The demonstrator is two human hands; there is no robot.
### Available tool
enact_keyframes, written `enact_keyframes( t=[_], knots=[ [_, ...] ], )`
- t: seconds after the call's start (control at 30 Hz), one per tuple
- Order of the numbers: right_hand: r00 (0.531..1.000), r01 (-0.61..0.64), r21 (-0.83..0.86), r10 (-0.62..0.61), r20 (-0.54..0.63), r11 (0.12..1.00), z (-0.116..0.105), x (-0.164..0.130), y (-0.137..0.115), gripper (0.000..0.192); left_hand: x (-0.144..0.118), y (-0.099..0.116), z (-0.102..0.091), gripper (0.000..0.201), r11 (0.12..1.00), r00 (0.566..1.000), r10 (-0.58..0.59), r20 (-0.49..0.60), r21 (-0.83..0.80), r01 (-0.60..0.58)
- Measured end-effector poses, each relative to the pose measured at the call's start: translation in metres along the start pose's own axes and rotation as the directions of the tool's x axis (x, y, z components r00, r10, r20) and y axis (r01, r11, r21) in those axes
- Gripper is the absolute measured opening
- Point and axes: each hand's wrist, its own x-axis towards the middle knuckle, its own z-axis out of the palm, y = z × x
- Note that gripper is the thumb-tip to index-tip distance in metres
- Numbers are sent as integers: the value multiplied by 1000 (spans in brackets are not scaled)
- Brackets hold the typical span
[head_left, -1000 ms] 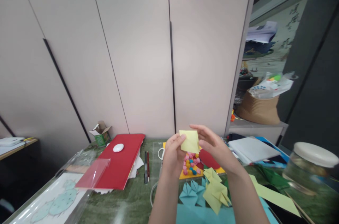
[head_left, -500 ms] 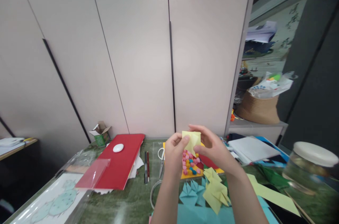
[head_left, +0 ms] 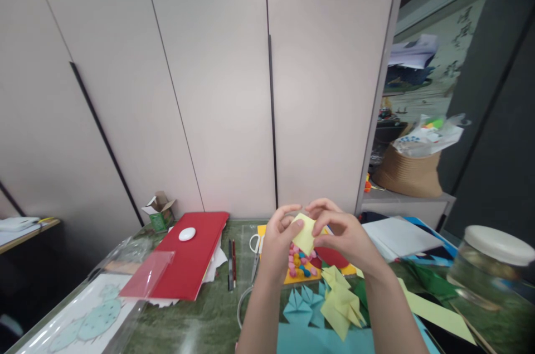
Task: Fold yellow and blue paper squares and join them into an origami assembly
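A small folded square of yellow paper [head_left: 304,236] is held up between my two hands, above the table. My left hand [head_left: 281,238] pinches its left edge, thumb on the near face. At its right edge, my right hand [head_left: 339,229] grips the paper between thumb and curled fingers. Pink, yellow and blue beads or pebbles [head_left: 297,269] lie just below on an orange sheet [head_left: 289,280]. Closer to me sit folded yellow paper pieces [head_left: 340,304] and folded blue paper pieces [head_left: 298,306], beside a flat blue sheet [head_left: 321,340].
Left of my arms are scissors [head_left: 254,265], pens [head_left: 232,265], a red folder [head_left: 184,265] and a plastic-covered cactus drawing [head_left: 92,309]. On the right stand a lidded jar [head_left: 487,270], white papers [head_left: 399,236] and yellow strips [head_left: 438,309]. Tall cabinet doors [head_left: 209,92] rise behind.
The yellow paper has turned from upright to tilted. My right hand's fingers have closed in on its right edge, and my left fingers have shifted slightly.
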Motion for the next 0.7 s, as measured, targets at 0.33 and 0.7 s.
enact_keyframes(
  t=[0.33,0.7],
  knots=[
    [972,-83,17,85,-217,996,8,6,2,18,-1,3,6,20,952,980,179,-89,268,-149],
    [906,-93,-228,-12,-422,969,18,5,2,18,-5,4,9,26,945,970,195,-142,292,-147]
  ],
)
